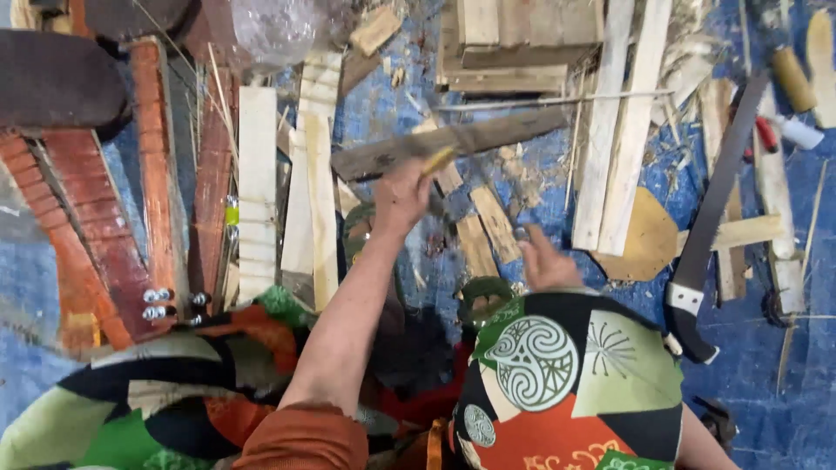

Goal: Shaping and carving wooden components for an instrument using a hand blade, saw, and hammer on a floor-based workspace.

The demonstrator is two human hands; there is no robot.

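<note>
You are gripping a yellow-handled blade [440, 159] in your left hand [401, 196] | right hand [547, 261] steadying a small pale wood strip [496, 224] | splitting is underway, uncut long pale wooden slats [616, 130] lying beside.

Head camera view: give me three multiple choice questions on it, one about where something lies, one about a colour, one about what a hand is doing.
1. Where does the big dark blade with the black handle lie?
A. right of the person's knee
B. on the red planks
C. in the left hand

2. What colour is the sheet under the wood?
A. green
B. blue
C. white

3. What is the left hand doing?
A. resting flat on the ground
B. gripping a tool with a yellowish handle
C. holding a bottle

Answers:
1 A, it lies on the ground to the right of the patterned knee.
2 B, blue shows between the pale slats.
3 B, its fingers close around the handle; the right hand is lower, near small wood pieces.
</note>
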